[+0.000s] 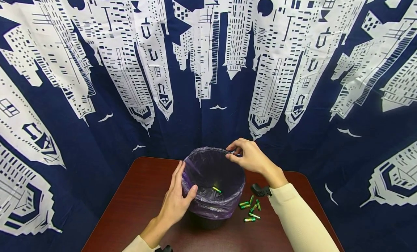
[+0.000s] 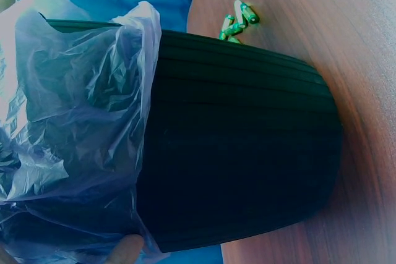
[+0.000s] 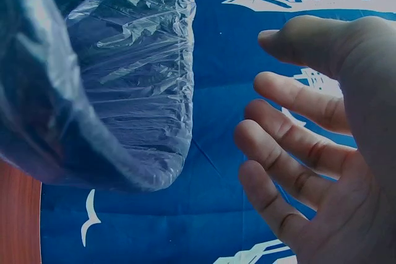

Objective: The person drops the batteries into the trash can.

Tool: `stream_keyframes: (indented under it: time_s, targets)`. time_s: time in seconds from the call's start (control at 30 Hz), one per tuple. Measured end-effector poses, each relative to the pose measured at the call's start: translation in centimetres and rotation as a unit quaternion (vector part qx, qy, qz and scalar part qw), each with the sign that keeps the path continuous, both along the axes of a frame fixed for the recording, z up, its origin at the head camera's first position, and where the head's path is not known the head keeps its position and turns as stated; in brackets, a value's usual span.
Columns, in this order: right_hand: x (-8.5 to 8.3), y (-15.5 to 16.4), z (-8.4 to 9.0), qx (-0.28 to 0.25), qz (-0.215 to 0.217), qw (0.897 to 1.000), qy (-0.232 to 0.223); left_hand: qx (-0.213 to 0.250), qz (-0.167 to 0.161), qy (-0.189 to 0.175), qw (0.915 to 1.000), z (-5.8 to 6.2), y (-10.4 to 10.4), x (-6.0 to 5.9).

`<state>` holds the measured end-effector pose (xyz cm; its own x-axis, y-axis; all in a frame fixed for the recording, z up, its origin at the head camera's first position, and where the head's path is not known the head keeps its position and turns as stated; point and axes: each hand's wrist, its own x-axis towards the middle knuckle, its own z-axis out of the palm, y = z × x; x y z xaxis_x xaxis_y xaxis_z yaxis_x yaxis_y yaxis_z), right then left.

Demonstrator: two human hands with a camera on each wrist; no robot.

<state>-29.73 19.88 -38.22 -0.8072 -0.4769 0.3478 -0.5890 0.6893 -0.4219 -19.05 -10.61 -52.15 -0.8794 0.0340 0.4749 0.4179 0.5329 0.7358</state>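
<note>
A small black bin [image 1: 208,221] lined with a purple plastic bag [image 1: 211,205] stands mid-table. My left hand [image 1: 180,187] holds its near-left side, fingers flat along the outside and thumb hooked over the rim. My right hand [image 1: 232,153] hovers at the far-right rim with fingers loosely spread; in the right wrist view the right hand [image 3: 260,91] holds nothing and is apart from the bag [image 3: 124,78]. One green battery [image 1: 216,189] lies inside the bin. Several green batteries [image 1: 251,208] lie on the table right of it. The left wrist view shows the ribbed bin wall [image 2: 247,153] and bag [image 2: 74,122].
The dark red-brown table [image 1: 137,201] is small, with rounded corners. A blue and white skyline curtain [image 1: 208,64] hangs close behind and around it. The loose batteries [image 2: 238,20] lie beside the bin's base, near my right forearm.
</note>
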Motion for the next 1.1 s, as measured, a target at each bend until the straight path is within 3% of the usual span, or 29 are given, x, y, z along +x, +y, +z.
stream_keyframes:
  time_s: [1.1]
  targets:
    - [1.6,3.5,-2.6,-0.068,-0.022,0.997,0.024,0.001,0.0,0.001,1.0,0.2,0.0,0.1]
